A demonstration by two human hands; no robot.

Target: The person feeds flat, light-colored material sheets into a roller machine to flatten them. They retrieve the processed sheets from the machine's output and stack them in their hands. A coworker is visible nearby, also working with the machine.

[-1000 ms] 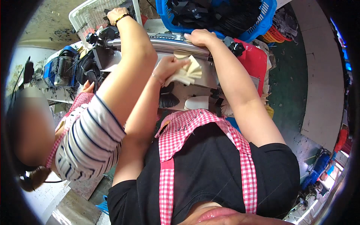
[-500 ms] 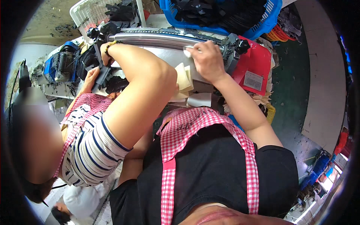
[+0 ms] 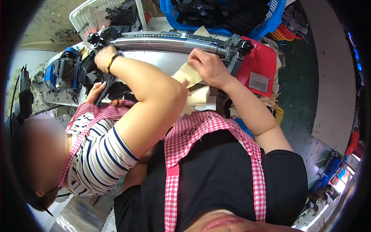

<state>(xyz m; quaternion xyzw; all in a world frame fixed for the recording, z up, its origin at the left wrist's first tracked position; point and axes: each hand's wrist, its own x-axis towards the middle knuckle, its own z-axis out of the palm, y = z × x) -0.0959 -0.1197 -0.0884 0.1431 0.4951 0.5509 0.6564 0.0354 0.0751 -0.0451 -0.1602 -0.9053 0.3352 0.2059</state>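
Note:
My right hand [image 3: 210,69] pinches the upper right edge of a cream, thin flat piece [image 3: 188,76] just in front of the machine's steel roller [image 3: 166,43]. Of my left hand [image 3: 184,82] only a fingertip or two shows, pressed on that piece. The co-worker's bent elbow hides the rest of it. More cream pieces [image 3: 199,96] hang folded below, close to my checked apron. Another cream piece [image 3: 201,31] lies on the far side of the roller.
At my left a co-worker's arm [image 3: 154,83] reaches across, its hands at black strips [image 3: 102,91]. A blue basket [image 3: 228,31] of black pieces and a white basket [image 3: 91,21] stand behind the machine. A red panel [image 3: 257,65] is at its right end.
My right hand has come back from the roller and now grips a cream piece. A cream piece now shows behind the roller. The co-worker's far hand has lifted from the black strips.

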